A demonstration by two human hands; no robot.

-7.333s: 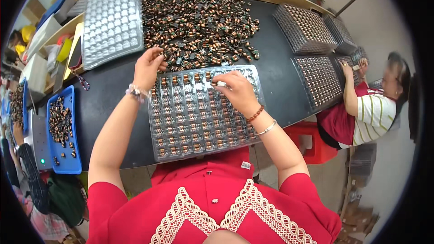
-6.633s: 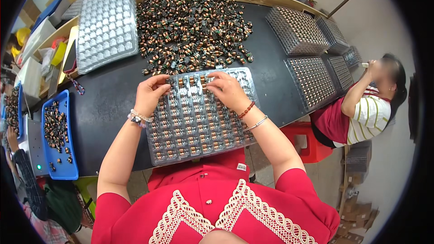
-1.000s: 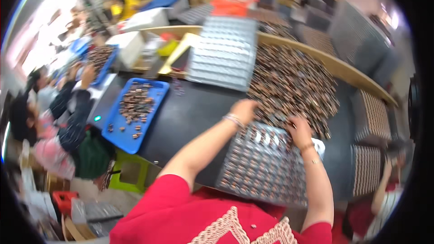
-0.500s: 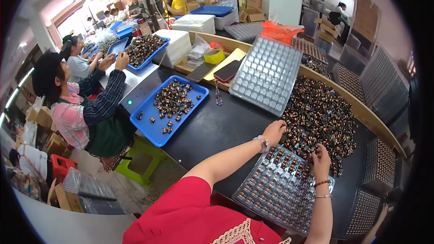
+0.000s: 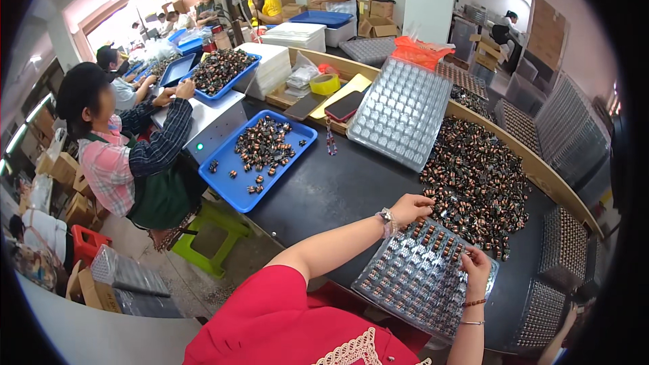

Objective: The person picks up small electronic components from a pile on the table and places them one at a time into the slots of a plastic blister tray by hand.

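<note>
Fingers bent, thumb near the fingertips: the left hand is held at the top edge of the blister tray, right beside the loose pile, and whether a coil is pinched there cannot be told. Over at the tray's upper right, the right hand is curled above the pockets, fingertips gathered close to the thumb; what is gripped, if anything, is hidden. The tray itself is set at the near edge of the dark worktable, slanted, with copper-wound coils seated in its upper rows. Just beyond, a broad pile of loose coils is heaped, bounded on its far side by a wooden ledge. To the pile's left, a clear tray stack is laid, with a smartphone next to it. Farther left, more coils are scattered in a blue tray; past that, a co-worker in a plaid shirt is seated. On the right, filled trays are stacked high.
</note>
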